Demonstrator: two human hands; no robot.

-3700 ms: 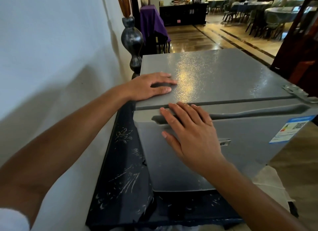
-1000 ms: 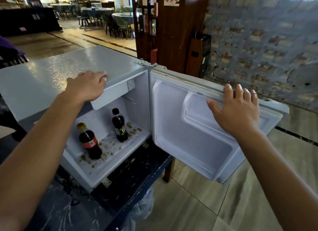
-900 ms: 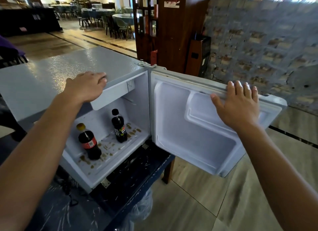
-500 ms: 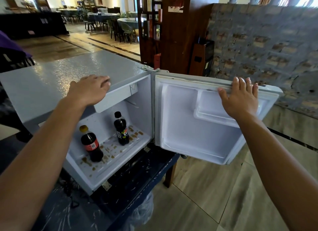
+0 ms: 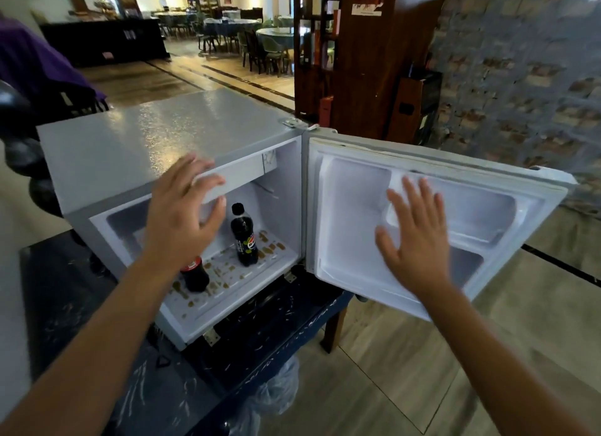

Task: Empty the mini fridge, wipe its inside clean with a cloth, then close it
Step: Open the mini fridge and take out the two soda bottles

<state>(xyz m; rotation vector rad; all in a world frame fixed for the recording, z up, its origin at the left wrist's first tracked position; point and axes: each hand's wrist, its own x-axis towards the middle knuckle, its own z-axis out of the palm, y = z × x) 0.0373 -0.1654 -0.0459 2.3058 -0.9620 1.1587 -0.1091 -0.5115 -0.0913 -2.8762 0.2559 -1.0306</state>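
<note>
Your left hand [image 5: 182, 221] and right hand [image 5: 413, 237] both hover spread-fingered, gripping nothing; half a second ago they rested on the mini fridge [image 5: 130, 143] top and door [image 5: 354, 240] edge. Two cola bottles [image 5: 244, 237] stand inside, at 7 o'clock of the hinge.

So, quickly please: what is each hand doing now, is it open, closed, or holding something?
Left hand: open, fingers spread, holding nothing, in front of the fridge opening.
Right hand: open, fingers spread, holding nothing, in front of the open door.
</note>
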